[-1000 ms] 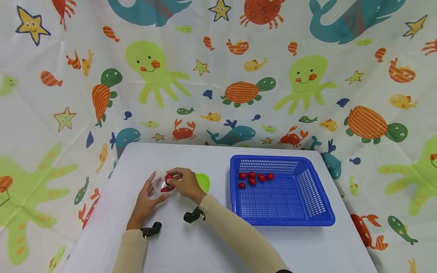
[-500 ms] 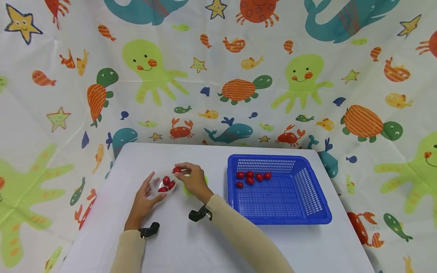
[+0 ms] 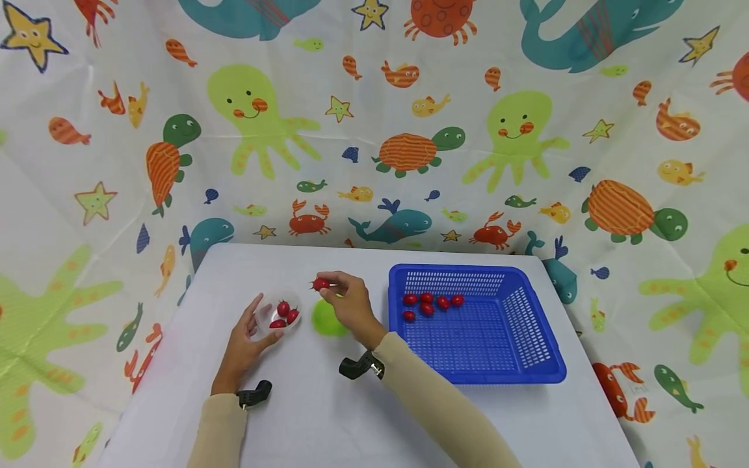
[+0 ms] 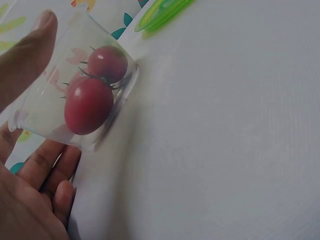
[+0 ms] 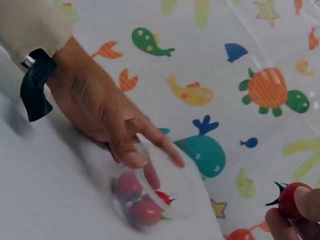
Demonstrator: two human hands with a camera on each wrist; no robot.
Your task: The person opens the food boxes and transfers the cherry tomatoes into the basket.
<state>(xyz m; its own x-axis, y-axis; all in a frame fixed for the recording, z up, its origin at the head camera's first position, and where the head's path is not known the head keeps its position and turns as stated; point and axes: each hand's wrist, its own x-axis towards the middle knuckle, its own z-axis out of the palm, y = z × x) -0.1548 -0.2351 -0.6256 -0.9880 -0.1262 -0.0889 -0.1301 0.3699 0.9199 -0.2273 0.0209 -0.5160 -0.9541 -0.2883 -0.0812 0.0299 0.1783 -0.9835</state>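
A clear plastic cup leans tilted at the left of the white table, with my left hand around it, thumb on one side and fingers on the other. Inside lie 3 red cherry tomatoes with green stems. Between the thumb and fingers of my right hand is another cherry tomato, pinched above the table and to the right of the cup. Beneath and beside that hand lies a round green lid, partly covered by it in the head view.
To the right stands a blue perforated basket, with several cherry tomatoes in its far left part. A curtain printed with sea animals hangs behind the table.
My right hand has lifted one cherry tomato out of the cup and carried it to the right, over the green lid. My left hand stays at the cup.
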